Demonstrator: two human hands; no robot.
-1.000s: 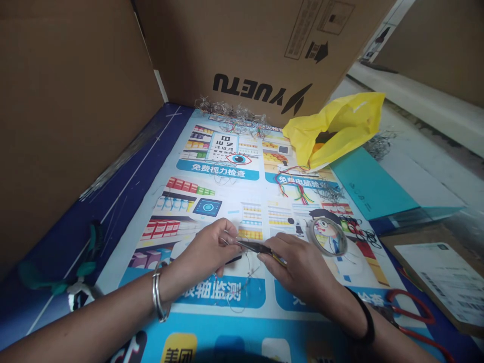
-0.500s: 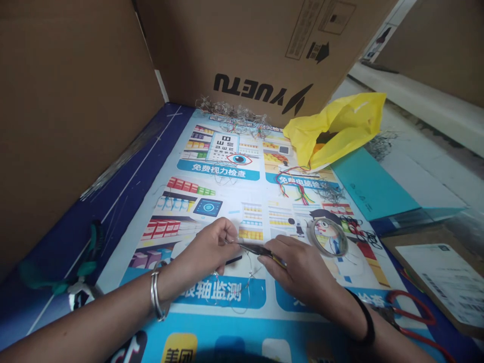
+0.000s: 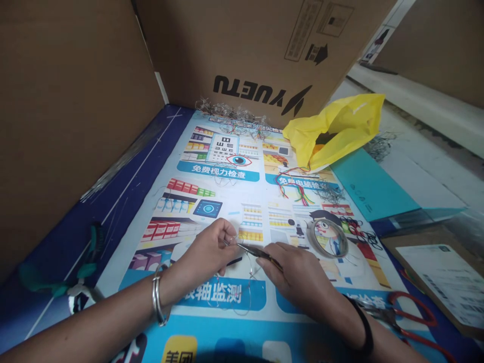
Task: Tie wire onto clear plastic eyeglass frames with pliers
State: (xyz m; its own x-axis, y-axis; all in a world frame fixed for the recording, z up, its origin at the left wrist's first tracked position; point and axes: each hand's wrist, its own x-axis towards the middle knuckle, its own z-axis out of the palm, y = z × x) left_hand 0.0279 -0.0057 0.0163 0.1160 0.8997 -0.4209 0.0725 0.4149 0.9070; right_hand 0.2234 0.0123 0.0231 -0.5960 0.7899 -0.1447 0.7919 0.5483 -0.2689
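Note:
Fine silvery wire [image 3: 240, 239] is pinched between the thumb and fingers of my left hand [image 3: 216, 248]. My right hand [image 3: 293, 267] is closed around a pair of slim-nosed pliers [image 3: 260, 252], whose tips point left and meet the wire at my left fingertips. How the jaws sit on the wire is too small to tell. Below the two hands, a thin wire piece with small beads [image 3: 250, 275] hangs or lies over the printed sheet [image 3: 234, 201]; which of these I cannot tell.
Red-handled scissors [image 3: 412, 312] lie by my right forearm, green-handled pliers [image 3: 85, 272] at the left. A roll of tape [image 3: 327, 237], coloured cords [image 3: 300, 191] and a yellow bag [image 3: 336, 131] are at the right. Wire pieces [image 3: 234, 116] lie along the cardboard wall [image 3: 242, 45].
The pliers' handle end and my right hand have tilted slightly downward, and the tips have shifted a little left toward my left fingers. My left hand stays nearly in place.

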